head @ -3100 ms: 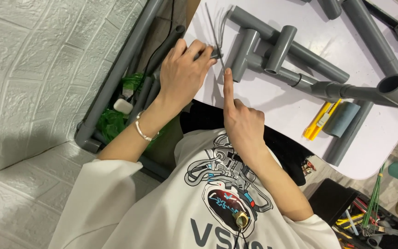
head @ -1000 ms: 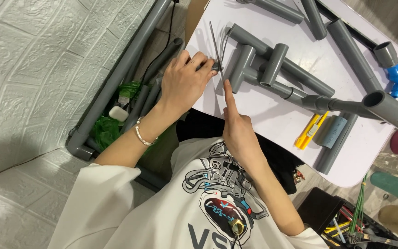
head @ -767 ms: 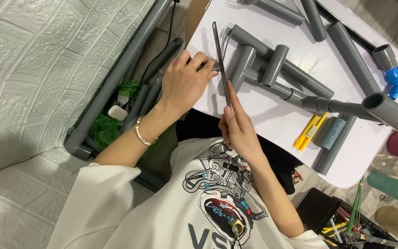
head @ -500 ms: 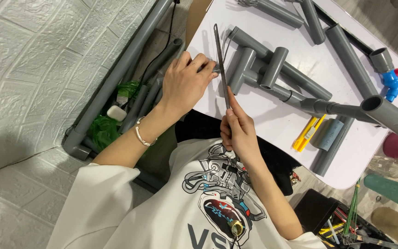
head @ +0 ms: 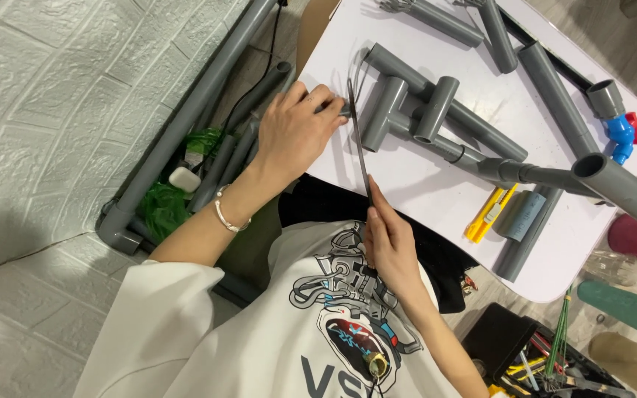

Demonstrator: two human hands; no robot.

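**Blade at pipe assembly, both hands gripping**

I see my left hand (head: 295,136) closed on the end of the grey pipe assembly (head: 436,121) at the near edge of the white surface (head: 407,184). My right hand (head: 391,247) pinches a thin saw blade (head: 359,144), its far end by the left fingers. Yellow utility knife (head: 489,214) lies well right.

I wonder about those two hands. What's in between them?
A thin dark strip stretches from the left hand to the right hand, across the white table edge. The head view shows it.
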